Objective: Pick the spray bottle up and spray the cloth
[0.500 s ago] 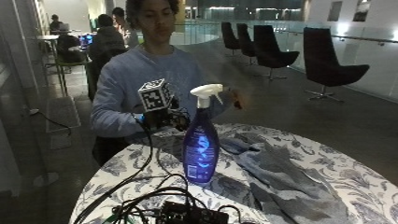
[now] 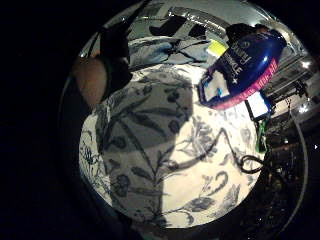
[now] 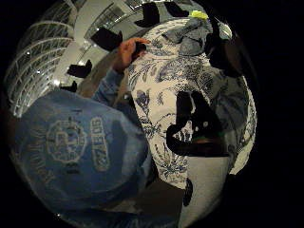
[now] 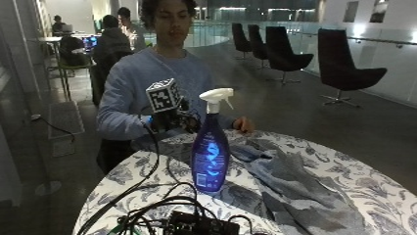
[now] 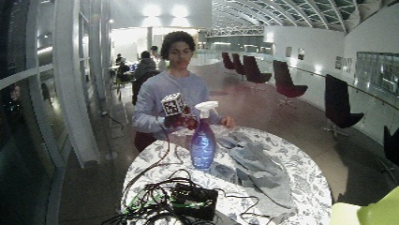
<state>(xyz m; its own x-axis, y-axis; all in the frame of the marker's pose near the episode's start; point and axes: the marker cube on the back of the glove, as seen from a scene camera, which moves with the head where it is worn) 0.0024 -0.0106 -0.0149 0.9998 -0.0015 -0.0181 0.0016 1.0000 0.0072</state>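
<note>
A blue spray bottle (image 4: 210, 156) with a white top stands upright on the round desk (image 4: 365, 191), near the middle, not lifted. The gloved right hand (image 4: 171, 121) hangs in the air just behind the bottle, near the desk's far edge, and does not seem to touch it. It is too dark to tell if its fingers are curled or straight. A grey cloth (image 4: 296, 183) lies spread out beside the bottle. The bare hand (image 4: 243, 125) rests at the desk's far edge.
</note>
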